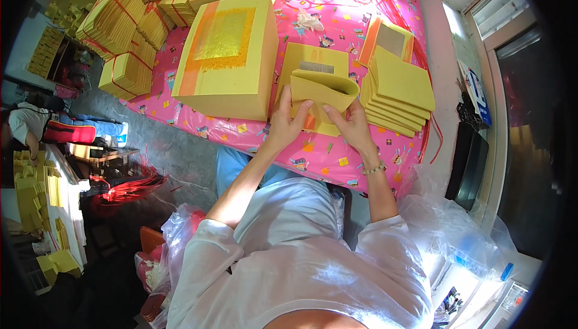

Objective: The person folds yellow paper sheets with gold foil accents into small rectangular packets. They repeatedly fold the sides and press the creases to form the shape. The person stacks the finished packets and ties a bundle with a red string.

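My left hand [286,122] and my right hand [355,128] grip a folded yellow paper sheaf [320,90] from its near side. Its rounded bend lies at the right, by my right fingers. Both thumbs press on the near face, while the other fingers are partly hidden behind it. Under the sheaf lies flat yellow paper [328,55] with a silvery-grey patch. Just right of my right hand sits a pile of folded yellow paper [400,85]. A tall yellow paper block [232,61] with an orange and gold top stands to the left.
A pink patterned cloth [241,129] covers the table. Bundles of yellow paper tied with red string [126,73] fill its far left. Crumpled tissue [310,20] lies beyond my hands. At the right are a wall, a window and plastic bags [451,223]. Another person [27,125] sits at far left.
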Motion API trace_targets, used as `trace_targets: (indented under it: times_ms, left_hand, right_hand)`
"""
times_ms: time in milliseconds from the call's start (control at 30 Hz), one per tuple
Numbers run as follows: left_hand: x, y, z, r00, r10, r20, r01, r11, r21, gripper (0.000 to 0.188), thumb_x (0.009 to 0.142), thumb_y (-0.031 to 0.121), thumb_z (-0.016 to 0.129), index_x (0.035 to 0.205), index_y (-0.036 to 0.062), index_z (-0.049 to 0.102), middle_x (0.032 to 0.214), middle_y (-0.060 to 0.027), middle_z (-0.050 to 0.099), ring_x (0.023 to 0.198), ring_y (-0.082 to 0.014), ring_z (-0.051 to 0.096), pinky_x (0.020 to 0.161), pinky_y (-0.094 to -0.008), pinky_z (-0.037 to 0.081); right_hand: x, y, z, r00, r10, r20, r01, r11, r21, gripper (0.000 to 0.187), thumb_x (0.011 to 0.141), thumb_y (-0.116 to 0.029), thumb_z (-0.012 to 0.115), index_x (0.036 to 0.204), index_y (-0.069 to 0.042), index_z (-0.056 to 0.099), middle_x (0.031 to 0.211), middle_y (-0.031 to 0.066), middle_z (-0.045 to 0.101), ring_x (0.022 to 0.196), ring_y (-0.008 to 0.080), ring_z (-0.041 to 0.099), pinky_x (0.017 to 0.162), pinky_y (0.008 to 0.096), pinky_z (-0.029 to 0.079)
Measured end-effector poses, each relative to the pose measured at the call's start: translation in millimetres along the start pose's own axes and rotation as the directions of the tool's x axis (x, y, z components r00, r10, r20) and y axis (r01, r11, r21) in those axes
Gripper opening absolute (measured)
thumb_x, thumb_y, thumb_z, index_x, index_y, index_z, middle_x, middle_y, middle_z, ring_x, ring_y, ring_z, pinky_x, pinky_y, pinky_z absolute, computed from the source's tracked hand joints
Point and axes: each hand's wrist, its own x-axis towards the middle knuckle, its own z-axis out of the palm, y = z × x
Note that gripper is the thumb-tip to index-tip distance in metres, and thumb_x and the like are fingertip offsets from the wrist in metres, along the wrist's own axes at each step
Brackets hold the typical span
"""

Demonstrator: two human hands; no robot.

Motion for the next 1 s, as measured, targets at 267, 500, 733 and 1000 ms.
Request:
trace_targets:
  times_ms: [267, 500, 733, 1000]
  left_hand:
    - [30.1, 44.5, -6.8, 0.933, -0.239, 0.269, 0.313, 0.906, -0.283, 0.033, 0.09, 0.011, 0.057, 0.12, -0.0015, 0.05, 0.11, -0.009, 0.06, 0.099, -0.0159, 0.059, 0.084, -0.0288, 0.047]
    - [43.1, 76.3, -16.1, 0.72, -0.538, 0.439, 0.691, 0.615, -0.379, 0.037, 0.097, 0.025, 0.047, 0.126, 0.0024, 0.045, 0.118, -0.0075, 0.057, 0.106, -0.0158, 0.058, 0.087, -0.0305, 0.048]
    - [44.3, 77.7, -13.0, 0.648, -0.611, 0.455, 0.762, 0.511, -0.398, 0.037, 0.098, 0.024, 0.044, 0.128, 0.0024, 0.044, 0.12, -0.0094, 0.056, 0.107, -0.018, 0.058, 0.089, -0.0316, 0.048]
    - [43.7, 72.2, -9.6, 0.642, -0.623, 0.447, 0.767, 0.525, -0.369, 0.037, 0.098, 0.023, 0.043, 0.128, 0.0005, 0.044, 0.121, -0.0097, 0.055, 0.108, -0.0176, 0.057, 0.089, -0.0308, 0.049]
  right_hand:
    - [19.2, -29.2, -7.1, 0.994, 0.096, -0.059, -0.089, 0.99, 0.105, 0.031, 0.087, -0.009, 0.062, 0.115, 0.004, 0.053, 0.104, 0.0099, 0.064, 0.091, 0.0121, 0.062, 0.076, 0.0254, 0.05]
    - [22.8, -35.8, -9.8, 0.964, 0.262, -0.053, -0.242, 0.94, 0.24, 0.03, 0.089, -0.014, 0.061, 0.113, 0.004, 0.056, 0.102, 0.009, 0.065, 0.086, 0.0116, 0.063, 0.073, 0.0249, 0.051]
    - [21.2, -32.6, -11.7, 0.943, 0.331, -0.022, -0.308, 0.898, 0.315, 0.032, 0.088, -0.015, 0.061, 0.113, 0.004, 0.057, 0.103, 0.0089, 0.064, 0.089, 0.0116, 0.062, 0.076, 0.0256, 0.05]
    - [19.8, -27.6, -13.9, 0.923, 0.385, -0.013, -0.356, 0.865, 0.355, 0.032, 0.088, -0.016, 0.061, 0.113, 0.004, 0.057, 0.103, 0.0093, 0.064, 0.09, 0.0127, 0.062, 0.076, 0.0258, 0.05]
